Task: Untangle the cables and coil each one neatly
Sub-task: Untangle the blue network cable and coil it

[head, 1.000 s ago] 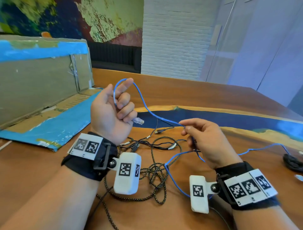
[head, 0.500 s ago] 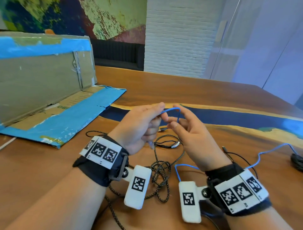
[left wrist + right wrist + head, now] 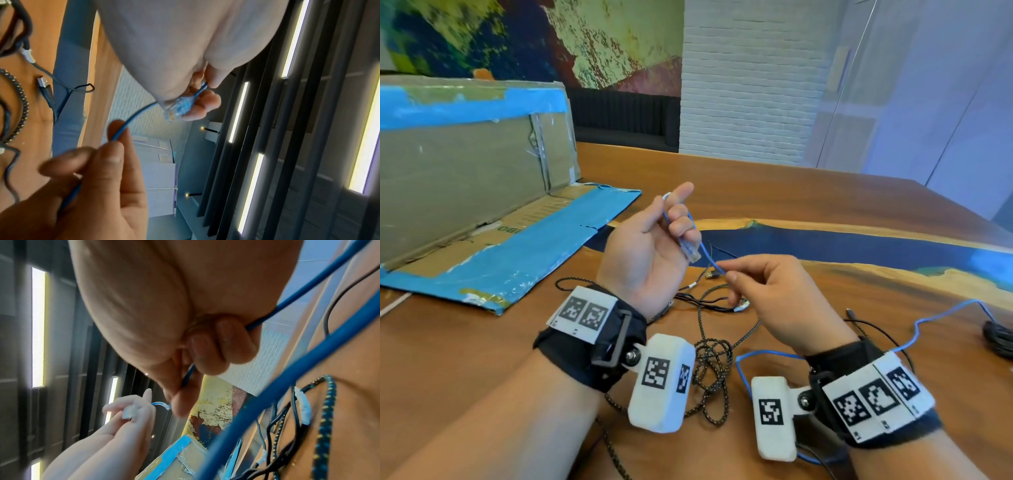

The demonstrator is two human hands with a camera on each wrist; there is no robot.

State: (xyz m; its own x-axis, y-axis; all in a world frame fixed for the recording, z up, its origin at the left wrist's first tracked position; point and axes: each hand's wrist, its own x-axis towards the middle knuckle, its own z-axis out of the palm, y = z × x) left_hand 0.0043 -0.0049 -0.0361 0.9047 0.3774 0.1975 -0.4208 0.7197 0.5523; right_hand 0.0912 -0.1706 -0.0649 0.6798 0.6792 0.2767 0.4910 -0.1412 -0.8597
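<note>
My left hand is raised above the table, palm toward me, and grips the end of a thin blue network cable in its curled fingers. The cable's clear plug hangs below those fingers, also visible as the plug in the left wrist view. My right hand pinches the same blue cable a short way along, between thumb and forefinger. The rest of the blue cable trails right across the table. A braided black-and-yellow cable and thin black cables lie tangled under my hands.
A flattened cardboard box with blue tape lies open at the left. The wooden table has a dark blue resin strip across it. A coiled black cable sits at the right edge.
My hands, close together half a second ago, have parted. The left hand rose with the blue cable's plug end, and the right hand slid along the cable.
</note>
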